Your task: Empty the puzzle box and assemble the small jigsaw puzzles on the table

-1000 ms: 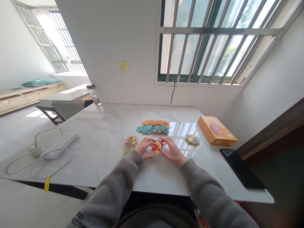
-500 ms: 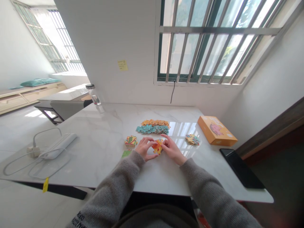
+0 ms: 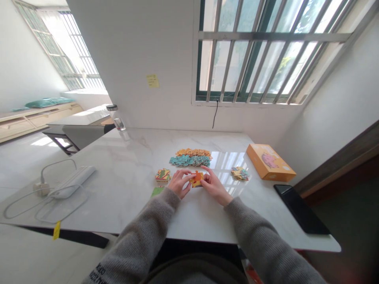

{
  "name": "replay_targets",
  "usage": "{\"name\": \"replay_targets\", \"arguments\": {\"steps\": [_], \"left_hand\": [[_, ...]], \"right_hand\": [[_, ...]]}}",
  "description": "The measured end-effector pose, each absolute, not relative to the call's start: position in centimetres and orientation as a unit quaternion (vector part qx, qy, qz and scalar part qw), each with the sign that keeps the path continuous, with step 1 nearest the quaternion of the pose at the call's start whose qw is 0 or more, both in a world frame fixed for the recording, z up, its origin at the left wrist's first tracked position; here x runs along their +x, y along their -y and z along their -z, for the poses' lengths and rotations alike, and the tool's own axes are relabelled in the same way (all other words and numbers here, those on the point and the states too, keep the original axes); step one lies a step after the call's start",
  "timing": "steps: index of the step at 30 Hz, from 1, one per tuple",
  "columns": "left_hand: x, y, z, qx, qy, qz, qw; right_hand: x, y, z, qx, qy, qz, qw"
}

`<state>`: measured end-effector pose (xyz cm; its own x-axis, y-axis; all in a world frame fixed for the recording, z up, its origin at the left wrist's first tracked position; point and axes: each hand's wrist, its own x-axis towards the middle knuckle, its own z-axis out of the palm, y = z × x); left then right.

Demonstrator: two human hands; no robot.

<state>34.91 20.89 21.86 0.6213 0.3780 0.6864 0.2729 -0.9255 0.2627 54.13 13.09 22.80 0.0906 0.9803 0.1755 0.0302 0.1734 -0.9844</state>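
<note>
Marble tabletop under a barred window: two hands pinch a small cluster of jigsaw pieces.

On the white marble table point(image 3: 124, 165), the orange-and-yellow cluster of jigsaw pieces point(image 3: 197, 179) sits near the front edge, its long axis running roughly left to right. The curled fingers of the left hand point(image 3: 178, 184) grip its left side, and the right hand point(image 3: 214, 187) grips its right side. Just beyond lie two long rows of pieces, an orange row point(image 3: 194, 152) behind a teal row point(image 3: 189, 160), too many to count. Two small multicoloured stacks sit either side, the left stack point(image 3: 163, 175) and the right stack point(image 3: 239, 173), with one green piece point(image 3: 157, 191) near the left hand. Farther right is one orange box point(image 3: 270, 162).
</note>
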Motion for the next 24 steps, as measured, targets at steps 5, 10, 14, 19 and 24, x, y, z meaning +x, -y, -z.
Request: {"name": "replay_targets", "arguments": {"steps": [5,10,14,19,24], "left_hand": [[34.8,-20.9,-22.1,0.905,-0.201,-0.369,0.069],[35.1,-20.6,-22.2,0.902,-0.176,-0.381,0.104],[35.0,-20.0,-23.0,0.911,-0.143,-0.361,0.138],[34.5,-20.3,-23.4,0.891,-0.195,-0.398,0.099],[34.4,-20.5,-22.6,0.907,-0.19,-0.369,0.072]], "right_hand": [[53.9,-12.9,-23.1,-0.474,0.5,-0.445,0.572],[53.7,-12.6,-23.8,-0.45,0.496,-0.483,0.564],[54.1,-12.5,-24.3,-0.477,0.511,-0.456,0.551],[54.4,-12.5,-24.5,-0.476,0.503,-0.455,0.559],[53.9,-12.4,-24.5,-0.468,0.498,-0.456,0.57]]}}
